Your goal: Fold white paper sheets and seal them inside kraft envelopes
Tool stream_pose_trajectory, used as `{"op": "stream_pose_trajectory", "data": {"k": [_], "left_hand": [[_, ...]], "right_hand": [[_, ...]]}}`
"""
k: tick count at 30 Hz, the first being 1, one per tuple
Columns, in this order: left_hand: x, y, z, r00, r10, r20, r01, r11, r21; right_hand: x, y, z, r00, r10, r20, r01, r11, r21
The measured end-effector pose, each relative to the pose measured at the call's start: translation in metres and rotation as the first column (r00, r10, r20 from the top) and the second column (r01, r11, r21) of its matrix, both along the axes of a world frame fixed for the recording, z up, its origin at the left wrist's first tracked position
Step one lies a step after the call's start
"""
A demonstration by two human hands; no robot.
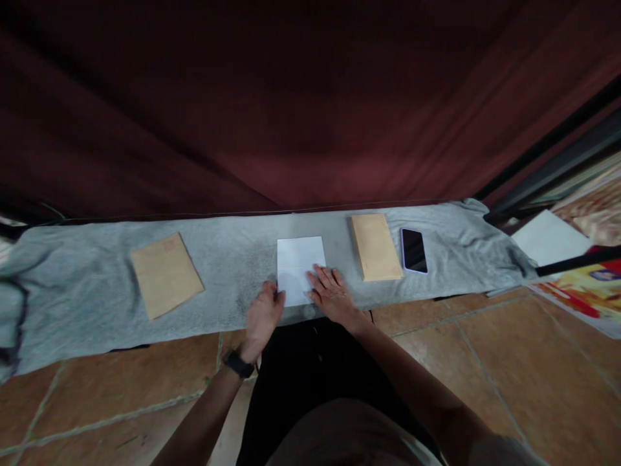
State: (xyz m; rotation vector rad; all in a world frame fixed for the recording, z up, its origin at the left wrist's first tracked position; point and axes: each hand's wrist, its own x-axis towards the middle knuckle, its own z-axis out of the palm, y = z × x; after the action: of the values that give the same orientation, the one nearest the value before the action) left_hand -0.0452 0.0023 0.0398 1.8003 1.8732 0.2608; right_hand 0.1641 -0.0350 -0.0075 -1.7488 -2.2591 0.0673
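A white sheet of paper (299,262) with a faint crease across it lies flat on the grey cloth (242,259), right in front of me. At its lower left edge is my left hand (264,313), its fingers curled in and the thumb at the paper's side; whether it pinches the edge is hard to see. My right hand (334,296) lies flat on the paper's lower right part, fingers spread. To the right sits a stack of brown envelopes (376,247). A single brown envelope (166,275) rests at an angle on the left.
A phone (414,250) with a dark screen lies right of the envelope stack. Behind the cloth-covered surface hangs a dark red curtain (301,142). At the far right are a white sheet (552,238) and a colourful printed panel (585,291). Tiled floor (446,349) shows below.
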Motion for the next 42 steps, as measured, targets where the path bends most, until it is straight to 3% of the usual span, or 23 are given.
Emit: {"op": "stream_pose_trajectory", "data": {"k": [2,5,8,11,17,25,29,34,37,39,42], "left_hand": [[0.004,0.0,0.001,0.982,-0.096,-0.161,0.127,0.972,0.195],[0.019,0.01,-0.005,0.915,-0.345,-0.21,0.401,0.835,0.377],[0.04,0.031,-0.02,0.783,-0.573,-0.242,0.619,0.679,0.395],[0.053,0.055,-0.035,0.694,-0.663,-0.28,0.718,0.613,0.328],[0.057,0.098,-0.043,0.662,-0.676,-0.325,0.75,0.587,0.305],[0.063,0.129,-0.04,0.708,-0.612,-0.354,0.705,0.648,0.289],[0.06,0.12,-0.042,0.706,-0.613,-0.354,0.706,0.641,0.299],[0.043,0.085,-0.045,0.659,-0.663,-0.355,0.752,0.585,0.303],[0.031,0.068,-0.045,0.63,-0.694,-0.349,0.776,0.55,0.307],[0.026,0.064,-0.044,0.635,-0.696,-0.335,0.772,0.555,0.31],[0.025,0.069,-0.043,0.684,-0.657,-0.317,0.73,0.61,0.31]], "right_hand": [[0.002,-0.001,0.002,1.0,0.021,0.002,-0.021,1.0,-0.005],[0.004,-0.002,0.003,0.999,0.032,-0.007,-0.032,0.999,-0.003],[0.005,-0.002,0.002,0.999,0.044,-0.029,-0.044,0.999,0.003],[0.006,-0.002,0.0,0.997,0.061,-0.041,-0.061,0.998,0.0],[0.009,-0.004,0.004,0.995,0.096,-0.031,-0.096,0.995,0.001],[0.008,-0.005,0.008,0.993,0.082,-0.085,-0.081,0.997,0.019],[0.01,-0.005,0.006,0.987,0.071,-0.145,-0.07,0.997,0.014],[0.016,0.003,0.003,0.969,0.019,-0.247,-0.018,1.0,0.006],[0.018,0.015,0.002,0.979,0.029,-0.204,-0.031,0.999,-0.008],[0.019,0.026,0.001,0.991,0.039,-0.13,-0.044,0.999,-0.03],[0.018,0.045,-0.001,0.999,0.012,-0.037,-0.014,0.999,-0.049]]}}
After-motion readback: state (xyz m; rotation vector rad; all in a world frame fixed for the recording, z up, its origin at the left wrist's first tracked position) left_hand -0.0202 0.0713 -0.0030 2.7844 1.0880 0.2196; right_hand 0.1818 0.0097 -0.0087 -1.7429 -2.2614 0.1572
